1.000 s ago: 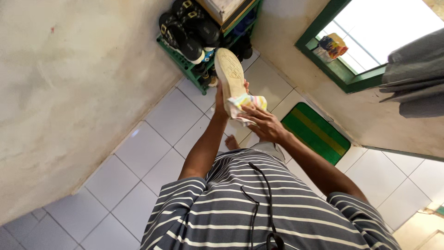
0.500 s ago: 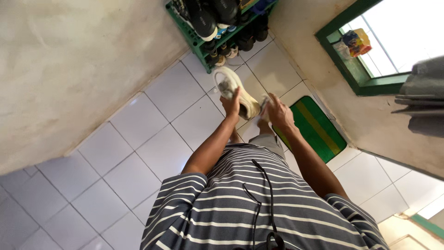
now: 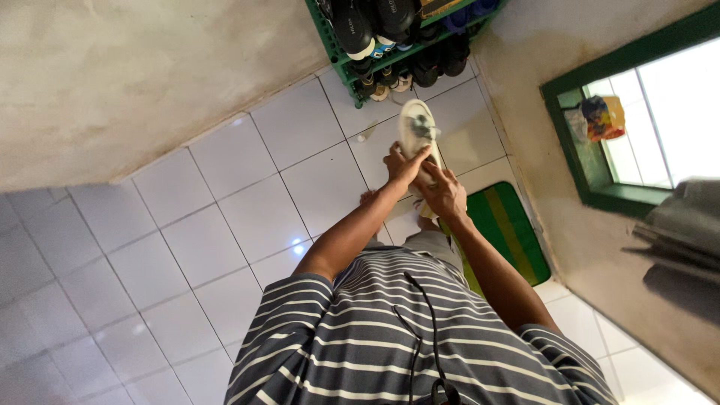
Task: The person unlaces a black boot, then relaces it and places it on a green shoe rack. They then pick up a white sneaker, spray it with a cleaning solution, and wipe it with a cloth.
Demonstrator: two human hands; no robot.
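I hold a cream-white shoe [image 3: 418, 129] out in front of me over the white tiled floor, toe pointing away. My left hand [image 3: 402, 166] grips its near end from the left. My right hand [image 3: 444, 196] closes on the heel from the right, just below the left hand. A greyish patch shows on the shoe's upper face. My bare feet show beneath the hands. I cannot see a cloth in either hand.
A green shoe rack [image 3: 335, 49] packed with dark shoes stands against the wall ahead. A green striped mat [image 3: 517, 229] lies on the floor to the right. A green-framed window [image 3: 581, 150] sits in the right wall, with grey fabric [image 3: 686, 225] hanging below it.
The shoe was sole-up with a pale cloth in my right hand against it. Now it is turned and lower, both hands are at its near end, and the cloth is out of sight.
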